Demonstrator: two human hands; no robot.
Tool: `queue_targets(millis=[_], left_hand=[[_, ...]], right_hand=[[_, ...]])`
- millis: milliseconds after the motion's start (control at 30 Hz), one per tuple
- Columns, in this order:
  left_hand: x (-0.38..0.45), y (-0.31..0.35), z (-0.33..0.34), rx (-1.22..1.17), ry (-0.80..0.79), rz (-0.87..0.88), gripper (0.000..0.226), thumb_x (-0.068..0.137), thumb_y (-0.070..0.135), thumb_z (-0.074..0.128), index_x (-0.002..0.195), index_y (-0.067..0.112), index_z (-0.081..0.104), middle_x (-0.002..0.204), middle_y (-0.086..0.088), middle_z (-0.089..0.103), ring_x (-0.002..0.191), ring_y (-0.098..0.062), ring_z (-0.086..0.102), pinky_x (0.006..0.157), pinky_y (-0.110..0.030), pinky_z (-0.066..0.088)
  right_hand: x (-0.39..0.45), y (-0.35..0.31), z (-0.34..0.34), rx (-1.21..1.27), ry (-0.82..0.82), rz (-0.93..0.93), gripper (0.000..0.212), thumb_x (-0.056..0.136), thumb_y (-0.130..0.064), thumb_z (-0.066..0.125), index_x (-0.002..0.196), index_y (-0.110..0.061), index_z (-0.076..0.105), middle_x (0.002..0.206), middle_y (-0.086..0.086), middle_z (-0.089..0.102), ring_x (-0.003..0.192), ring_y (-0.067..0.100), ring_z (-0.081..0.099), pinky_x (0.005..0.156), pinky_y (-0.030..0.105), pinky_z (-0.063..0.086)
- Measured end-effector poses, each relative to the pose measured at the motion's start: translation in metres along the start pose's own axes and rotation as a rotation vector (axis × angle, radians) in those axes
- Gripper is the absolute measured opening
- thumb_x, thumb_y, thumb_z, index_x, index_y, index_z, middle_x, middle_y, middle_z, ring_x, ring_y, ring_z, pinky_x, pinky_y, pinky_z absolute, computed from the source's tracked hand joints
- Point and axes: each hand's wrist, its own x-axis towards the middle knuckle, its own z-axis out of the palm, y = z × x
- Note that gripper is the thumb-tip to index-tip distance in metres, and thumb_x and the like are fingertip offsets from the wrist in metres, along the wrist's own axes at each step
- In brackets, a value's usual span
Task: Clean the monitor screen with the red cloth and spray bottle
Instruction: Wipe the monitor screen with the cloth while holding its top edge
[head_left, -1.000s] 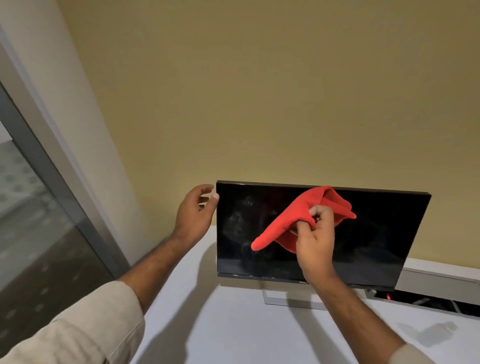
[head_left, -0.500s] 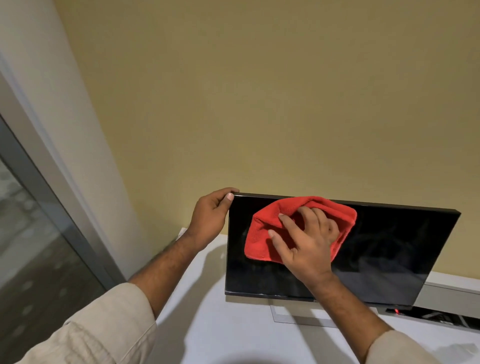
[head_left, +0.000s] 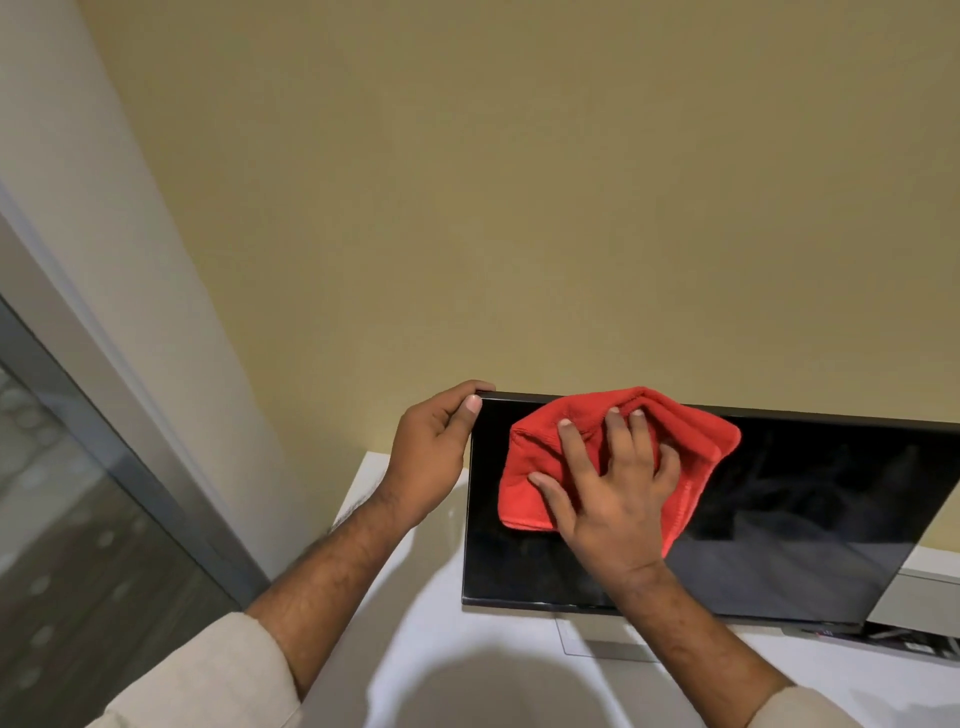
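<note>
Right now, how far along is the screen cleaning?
Done: the cloth is already on the monitor. In hand: the right hand presses it flat against the screen's upper left, while the left hand grips the top left corner to steady it. Left: the lower strip and the whole right side, where the cloth isn't. No spray bottle is in view, so I can't tell whether spraying happened.

The right hand (head_left: 613, 499) has flattened the red cloth (head_left: 691, 447) against the screen (bunched in its fingers a second ago).
</note>
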Motion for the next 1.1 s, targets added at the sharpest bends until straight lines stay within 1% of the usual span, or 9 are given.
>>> queue_targets(millis=[67,167,300,400,533,667,833,900,1100], left_hand=[[0.000,-0.001,0.000,-0.011,0.003,0.003,0.040,0.102,0.016,0.048,0.096,0.048,0.072,0.097,0.023,0.075,0.095,0.008,0.067,0.082,-0.005,0.045],[0.002,-0.005,-0.003,-0.031,-0.005,-0.009,0.036,0.102,0.016,0.049,0.098,0.043,0.073,0.099,0.018,0.076,0.097,0.003,0.068,0.084,-0.009,0.047],[0.004,-0.009,-0.005,0.028,0.020,0.018,0.032,0.101,0.017,0.052,0.101,0.042,0.072,0.103,0.013,0.073,0.104,-0.005,0.066,0.093,-0.024,0.050],[0.006,-0.010,-0.004,0.061,0.024,0.034,0.028,0.099,0.016,0.054,0.102,0.037,0.072,0.100,0.012,0.067,0.102,-0.010,0.064,0.096,-0.035,0.051],[0.007,-0.007,-0.006,0.040,0.001,-0.002,0.026,0.098,0.014,0.056,0.101,0.033,0.073,0.090,0.002,0.062,0.094,-0.021,0.062,0.094,-0.040,0.049],[0.007,-0.005,-0.012,0.013,-0.020,-0.027,0.026,0.096,0.013,0.059,0.098,0.033,0.077,0.089,-0.014,0.059,0.087,-0.016,0.059,0.085,-0.031,0.047],[0.006,-0.003,-0.012,-0.023,-0.007,-0.054,0.029,0.097,0.011,0.058,0.096,0.033,0.077,0.089,-0.017,0.056,0.085,-0.017,0.058,0.085,-0.034,0.049],[0.006,-0.002,-0.011,-0.019,-0.004,-0.057,0.029,0.097,0.011,0.057,0.096,0.032,0.076,0.087,-0.010,0.057,0.083,-0.013,0.061,0.086,-0.029,0.051],[0.004,0.004,-0.009,-0.070,0.003,-0.097,0.024,0.097,0.009,0.057,0.098,0.023,0.077,0.088,-0.003,0.059,0.084,-0.009,0.063,0.079,-0.013,0.050]], right_hand=[[-0.002,-0.012,0.002,0.041,0.014,-0.049,0.051,0.087,-0.036,0.066,0.135,-0.022,0.055,0.131,0.017,0.042,0.121,0.038,0.044,0.078,0.048,0.044],[-0.007,-0.025,0.006,0.148,0.001,-0.109,0.069,0.072,-0.006,0.070,0.137,-0.017,0.048,0.117,0.015,0.042,0.102,0.034,0.048,0.055,0.039,0.047],[-0.026,-0.022,0.006,0.213,-0.104,-0.251,0.063,0.077,0.001,0.057,0.137,-0.013,0.047,0.109,0.012,0.041,0.087,0.029,0.045,0.046,0.035,0.044],[-0.032,-0.005,-0.003,0.224,-0.128,-0.253,0.061,0.078,-0.002,0.052,0.137,-0.015,0.047,0.107,0.010,0.040,0.085,0.026,0.043,0.045,0.034,0.045],[0.003,-0.009,-0.006,0.258,0.003,-0.039,0.069,0.065,0.008,0.067,0.132,-0.010,0.060,0.103,0.011,0.040,0.082,0.030,0.046,0.057,0.037,0.046],[0.022,-0.042,0.000,0.286,0.034,-0.076,0.060,0.072,0.003,0.066,0.131,-0.010,0.062,0.107,0.012,0.042,0.083,0.030,0.048,0.055,0.036,0.046],[-0.028,-0.045,0.010,0.239,-0.208,-0.292,0.063,0.069,-0.008,0.073,0.132,-0.014,0.063,0.109,0.009,0.042,0.085,0.025,0.044,0.051,0.032,0.046],[-0.044,-0.034,0.008,0.221,-0.265,-0.334,0.060,0.072,-0.006,0.062,0.131,-0.013,0.063,0.107,0.008,0.041,0.083,0.025,0.043,0.052,0.032,0.047],[0.000,-0.020,-0.007,0.277,-0.073,-0.123,0.060,0.072,0.006,0.060,0.129,-0.010,0.064,0.102,0.010,0.041,0.076,0.029,0.049,0.058,0.035,0.047]])
